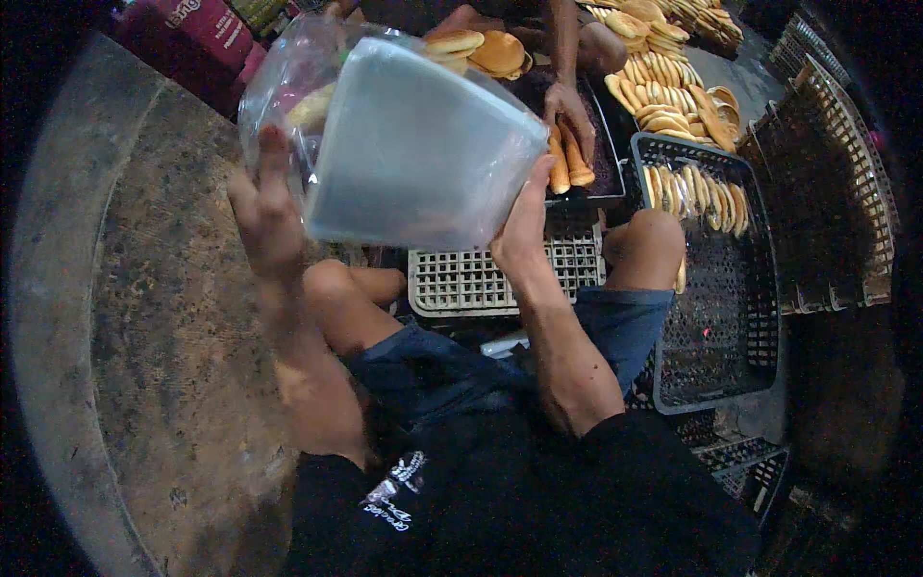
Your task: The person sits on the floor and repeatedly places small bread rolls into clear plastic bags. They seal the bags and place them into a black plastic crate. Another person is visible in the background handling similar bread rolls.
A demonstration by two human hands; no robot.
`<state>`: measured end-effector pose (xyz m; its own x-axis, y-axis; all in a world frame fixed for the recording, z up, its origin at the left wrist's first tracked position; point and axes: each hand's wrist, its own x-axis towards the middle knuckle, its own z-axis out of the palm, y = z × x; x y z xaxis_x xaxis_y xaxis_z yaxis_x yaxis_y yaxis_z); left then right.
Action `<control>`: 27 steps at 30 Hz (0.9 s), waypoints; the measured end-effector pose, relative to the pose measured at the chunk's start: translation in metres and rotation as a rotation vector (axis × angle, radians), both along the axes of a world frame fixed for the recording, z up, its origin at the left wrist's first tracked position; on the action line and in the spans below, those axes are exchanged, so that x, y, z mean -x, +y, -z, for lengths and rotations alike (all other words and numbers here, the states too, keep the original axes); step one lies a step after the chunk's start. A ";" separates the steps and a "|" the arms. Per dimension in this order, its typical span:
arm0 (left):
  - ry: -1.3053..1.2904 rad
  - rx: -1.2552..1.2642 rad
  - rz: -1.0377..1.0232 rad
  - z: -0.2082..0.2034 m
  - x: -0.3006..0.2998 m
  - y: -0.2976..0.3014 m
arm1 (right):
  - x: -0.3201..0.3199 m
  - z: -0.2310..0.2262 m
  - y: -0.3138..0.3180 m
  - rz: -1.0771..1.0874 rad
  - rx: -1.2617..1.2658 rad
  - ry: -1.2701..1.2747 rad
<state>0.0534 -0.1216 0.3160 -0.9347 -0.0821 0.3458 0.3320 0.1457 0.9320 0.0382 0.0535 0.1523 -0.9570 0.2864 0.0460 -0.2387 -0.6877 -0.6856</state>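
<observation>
My right hand point(525, 219) grips the lower right edge of a stack of clear plastic bags point(423, 144), tilted in front of me. Off its left side spreads a loose, crinkled clear bag point(279, 82); a pale yellowish thing shows through it, too unclear to name. My left hand point(267, 207) is raised beside this loose bag, blurred, its visible fingers stretched and apart. I see nothing held in it, and cannot tell whether it touches the plastic. Just beyond my right hand, another person's hand point(573, 120) rests on long bread rolls point(560, 165) over a dark tray.
An upturned pale plastic crate point(461, 284) stands between my knees. At the right, a black crate point(721, 317) holds a row of bagged rolls point(697, 197). More bread point(663, 91) lies in rows behind it. Another crate point(827, 192) stands on edge at far right.
</observation>
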 end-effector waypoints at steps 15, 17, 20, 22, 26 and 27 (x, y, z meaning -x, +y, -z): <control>-0.162 -0.186 0.137 0.072 0.013 0.001 | -0.063 0.108 0.012 -0.195 -0.352 -0.041; -0.166 -0.281 0.135 0.080 0.012 0.008 | -0.054 0.125 0.016 -0.302 0.154 -0.087; -0.193 -0.350 0.054 0.072 0.009 0.016 | -0.036 0.142 0.028 -0.545 0.561 -0.045; -0.093 -0.278 0.056 0.058 0.009 0.010 | -0.027 0.146 0.034 -0.547 0.384 -0.064; -0.074 -0.178 0.025 0.048 0.017 -0.001 | -0.022 0.136 0.035 -0.552 0.444 0.048; -0.068 -0.177 0.026 0.047 0.017 -0.004 | -0.022 0.130 0.031 -0.462 0.364 -0.013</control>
<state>0.0364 -0.1257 0.2692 -0.9579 -0.1113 0.2645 0.2693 -0.0306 0.9626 0.0603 0.0845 0.0224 -0.9862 -0.1652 0.0099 0.1486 -0.9102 -0.3865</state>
